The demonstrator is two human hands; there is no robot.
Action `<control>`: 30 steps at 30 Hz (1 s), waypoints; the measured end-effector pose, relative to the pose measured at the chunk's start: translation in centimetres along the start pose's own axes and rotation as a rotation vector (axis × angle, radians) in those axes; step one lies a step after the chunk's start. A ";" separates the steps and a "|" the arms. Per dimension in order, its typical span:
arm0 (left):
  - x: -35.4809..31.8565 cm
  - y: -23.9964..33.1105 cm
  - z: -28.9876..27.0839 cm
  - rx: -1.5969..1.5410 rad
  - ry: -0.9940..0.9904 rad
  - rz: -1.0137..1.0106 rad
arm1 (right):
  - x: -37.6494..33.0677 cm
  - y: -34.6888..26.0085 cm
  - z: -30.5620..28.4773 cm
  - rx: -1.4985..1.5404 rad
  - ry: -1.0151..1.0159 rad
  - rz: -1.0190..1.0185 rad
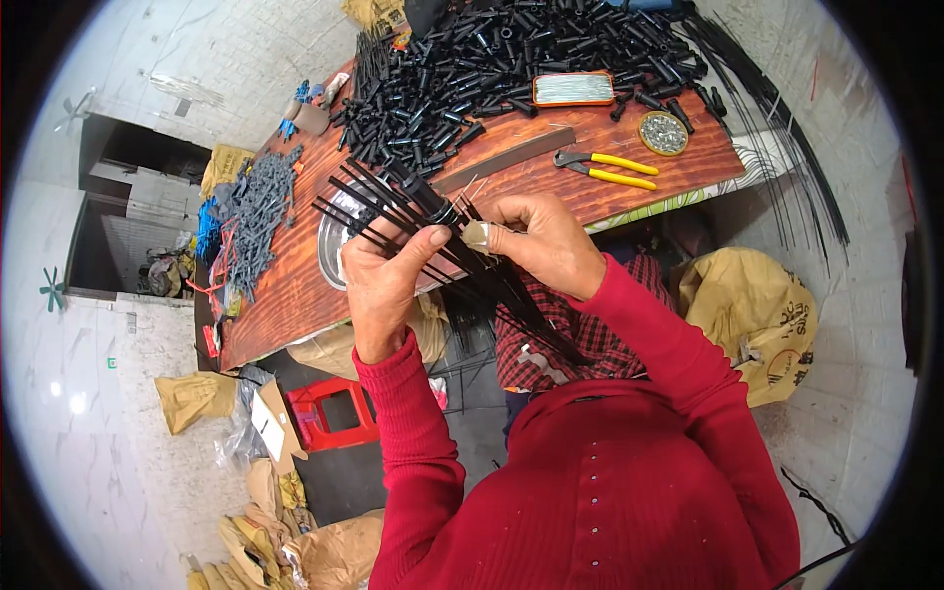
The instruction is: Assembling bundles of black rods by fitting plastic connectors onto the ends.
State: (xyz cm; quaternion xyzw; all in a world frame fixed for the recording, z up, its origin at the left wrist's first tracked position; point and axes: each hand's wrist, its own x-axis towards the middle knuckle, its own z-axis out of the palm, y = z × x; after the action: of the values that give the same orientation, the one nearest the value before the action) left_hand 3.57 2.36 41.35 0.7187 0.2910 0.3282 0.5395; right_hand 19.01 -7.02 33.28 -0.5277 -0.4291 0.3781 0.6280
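Observation:
My left hand point(379, 280) grips a bundle of thin black rods point(393, 202) that fan out up and to the left from a black hub point(438, 208). My right hand point(546, 241) pinches the same bundle just right of the hub, with a taped fingertip against it. The rods' long ends point(511, 300) run down over my lap, past a red plaid cloth point(590, 334). Both hands are above the near edge of the wooden table point(285, 285).
A big heap of small black plastic caps point(492, 59) covers the table's far end. Yellow-handled pliers point(605, 169), a round tin point(664, 133), an orange-rimmed tray point(573, 89), a metal bowl point(332, 241) and grey parts point(258, 211) lie on it. Yellow sacks point(757, 315) and a red stool point(334, 413) stand on the floor.

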 end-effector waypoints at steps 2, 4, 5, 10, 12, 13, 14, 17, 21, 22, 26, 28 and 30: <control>0.0 0.1 -0.1 0.001 -0.019 0.011 | -0.2 -0.1 0.2 -0.001 0.007 -0.007; -0.1 0.1 -0.1 -0.019 -0.019 0.014 | -0.2 -0.1 0.7 -0.002 0.127 -0.095; -0.1 0.0 -0.1 -0.020 -0.016 0.015 | -0.2 -0.4 0.6 -0.004 0.124 -0.096; -0.4 -0.2 0.3 -0.019 0.015 0.085 | -0.3 -2.0 -0.5 -0.241 -0.038 0.002; -0.3 0.1 0.5 -0.088 -0.004 0.076 | 0.1 -1.1 -0.4 -0.196 -0.022 -0.033; -0.5 0.0 0.4 -0.045 0.004 0.088 | 0.0 -1.1 -0.2 -0.148 -0.010 -0.059; -0.6 0.0 0.3 -0.003 0.012 0.099 | -0.3 -1.4 0.0 -0.148 -0.007 -0.056; -0.6 0.1 0.5 -0.060 -0.013 0.085 | -1.3 -2.1 0.6 -0.344 0.124 -0.116; -0.3 0.3 0.8 -0.055 -0.026 0.032 | -1.9 -2.6 0.7 -0.399 0.210 -0.180; -0.5 0.3 0.7 -0.060 -0.042 0.033 | -2.2 -3.0 0.7 -0.424 0.197 -0.166; -0.3 1.0 0.7 -0.049 -0.065 -0.013 | -1.9 -2.1 0.8 -0.329 0.215 -0.223; -0.2 0.6 0.7 -0.099 -0.068 -0.012 | -2.0 -2.0 0.8 -0.390 0.230 -0.273; -0.2 0.4 0.7 -0.047 -0.042 -0.007 | -2.0 -2.1 0.9 -0.427 0.251 -0.307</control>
State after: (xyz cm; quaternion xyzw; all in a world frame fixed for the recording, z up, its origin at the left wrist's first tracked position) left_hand 3.98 1.69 41.52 0.7115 0.2746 0.3179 0.5632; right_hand 17.54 -8.89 35.16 -0.6197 -0.4928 0.1116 0.6005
